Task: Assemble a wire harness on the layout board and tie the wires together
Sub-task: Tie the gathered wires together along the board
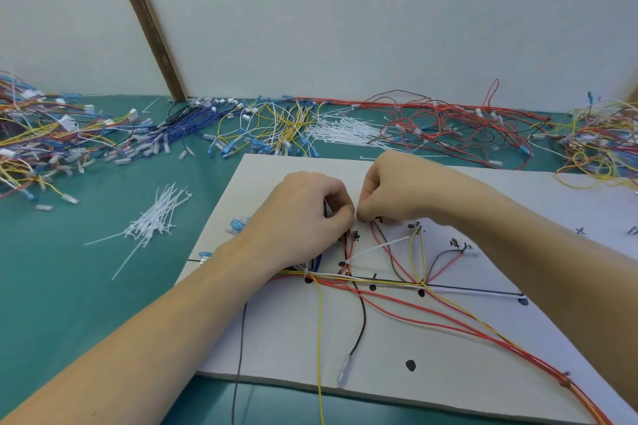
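Two bare hands meet over a pale layout board [448, 348] on a green table – the left hand [303, 214] and right hand [397, 190] both curl their fingertips together, pinching something too small to identify. Thin coloured wires [376, 300] lie across the board, one white cable tie [376, 248] already looped on. They look light and floppy – best gripped close to the bundle.
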A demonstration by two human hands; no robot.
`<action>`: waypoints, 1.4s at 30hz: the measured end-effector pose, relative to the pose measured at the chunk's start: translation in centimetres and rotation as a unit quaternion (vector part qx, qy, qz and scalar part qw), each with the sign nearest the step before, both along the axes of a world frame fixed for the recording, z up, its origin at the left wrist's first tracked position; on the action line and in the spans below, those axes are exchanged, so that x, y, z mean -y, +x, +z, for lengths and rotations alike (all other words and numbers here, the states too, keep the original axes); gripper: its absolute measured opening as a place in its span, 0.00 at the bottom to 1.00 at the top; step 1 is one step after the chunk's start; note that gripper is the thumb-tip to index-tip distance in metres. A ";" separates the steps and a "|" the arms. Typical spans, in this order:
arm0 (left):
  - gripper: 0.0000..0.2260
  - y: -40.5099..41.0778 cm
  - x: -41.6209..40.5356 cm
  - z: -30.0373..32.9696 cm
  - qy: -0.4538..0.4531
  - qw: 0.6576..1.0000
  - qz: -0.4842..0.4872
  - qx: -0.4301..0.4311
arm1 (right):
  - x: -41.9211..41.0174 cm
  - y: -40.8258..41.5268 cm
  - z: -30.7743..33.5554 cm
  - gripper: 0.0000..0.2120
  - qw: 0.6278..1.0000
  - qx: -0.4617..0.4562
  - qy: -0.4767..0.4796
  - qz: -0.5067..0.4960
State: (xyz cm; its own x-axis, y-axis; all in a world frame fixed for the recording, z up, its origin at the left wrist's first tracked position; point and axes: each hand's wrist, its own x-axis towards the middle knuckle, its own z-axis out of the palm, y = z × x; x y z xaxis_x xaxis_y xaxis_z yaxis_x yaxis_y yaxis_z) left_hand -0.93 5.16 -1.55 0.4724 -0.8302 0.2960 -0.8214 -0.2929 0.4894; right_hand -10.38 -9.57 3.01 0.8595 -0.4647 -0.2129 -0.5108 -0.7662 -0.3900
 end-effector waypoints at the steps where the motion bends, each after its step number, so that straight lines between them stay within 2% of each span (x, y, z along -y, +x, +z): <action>1: 0.04 0.0 0.0 0.0 0.000 1.000 0.003 -0.003 | 0.2 0.3 0.3 0.06 1.000 -0.019 0.019 -0.006; 5: 0.05 -0.1 -0.1 0.0 0.001 1.000 0.003 -0.008 | 0.8 1.0 1.0 0.08 0.993 -0.060 0.103 -0.022; 8: 0.05 -0.2 -0.1 0.1 0.001 1.000 -0.001 -0.012 | 1.2 1.1 1.3 0.08 0.989 -0.068 0.127 -0.017; 18: 0.03 -1.0 -0.2 0.4 -0.027 0.998 -0.057 0.031 | 1.9 -0.9 -0.7 0.04 0.989 0.036 0.146 0.004; 28: 0.04 -1.0 -0.1 0.1 -0.001 0.998 -0.057 0.004 | 1.8 -2.2 -1.4 0.06 0.985 0.091 0.142 0.041; 32: 0.03 -1.2 0.0 0.2 -0.001 0.999 -0.052 -0.007 | 1.4 -2.6 -1.2 0.06 0.987 0.094 0.121 0.050; 38: 0.06 -1.4 0.1 0.2 -0.004 0.999 -0.044 -0.008 | 0.5 -3.4 -0.3 0.07 0.988 0.072 0.118 0.064; 42: 0.04 -1.3 0.1 0.3 0.003 0.999 -0.045 -0.028 | 0.1 -3.5 -0.4 0.09 0.990 0.076 0.110 0.048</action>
